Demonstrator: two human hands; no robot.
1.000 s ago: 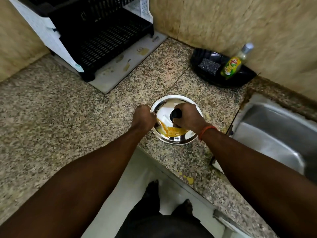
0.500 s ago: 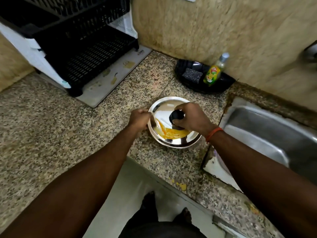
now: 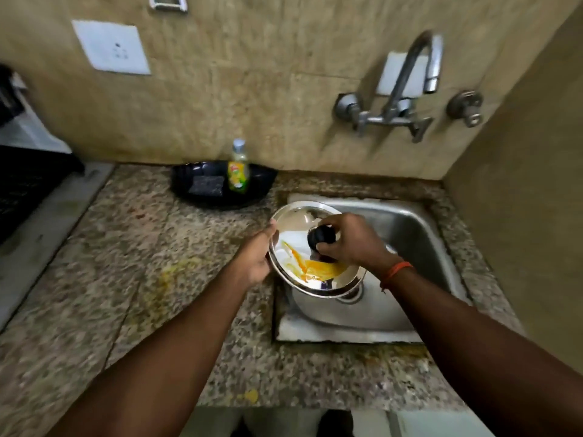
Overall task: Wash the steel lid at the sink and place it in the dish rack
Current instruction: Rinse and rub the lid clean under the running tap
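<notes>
Item: steel lid (image 3: pixel 296 222) — round, polished, black knob (image 3: pixel 321 238) at centre, orange-yellow food smear across its near half. Location: held in the air over the left rim of the sink (image 3: pixel 410 222), tilted, its near edge above the drain; not resting on the bench (image 3: pixel 142 247).

Holders: right hand (image 3: pixel 353 244), its fingers clenched round the knob; left hand (image 3: pixel 255 257), fingers grasping the lid's left rim.

Fixtures: tap (image 3: pixel 410 74) on the back wall, spout over the sink's far right part, no water visibly running. Dish rack (image 3: pixel 28 181) at the bench's far left edge. Black tray (image 3: pixel 262 181) at the back edge of the bench, just left of the sink, holding a soap bottle (image 3: pixel 238 171) and a scrub pad (image 3: pixel 206 185).

Step in hand, judged: carry the lid fully over the basin before wetting. Keep the knob grip firm, since steel turns slippery once soaped. Tilt the soiled face toward the drain so the residue runs into the sink, not onto the bench. One hand must let go to open the tap and fetch the pad — the left seems the likelier, being nearer the tray.

Change from half a second ago: then the lid lay flat on the bench, left of the sink, under the same two grips; now it is lifted and shifted right over the sink's edge. A yellow stain (image 3: pixel 176 272) shows on the bench left of the lid.
</notes>
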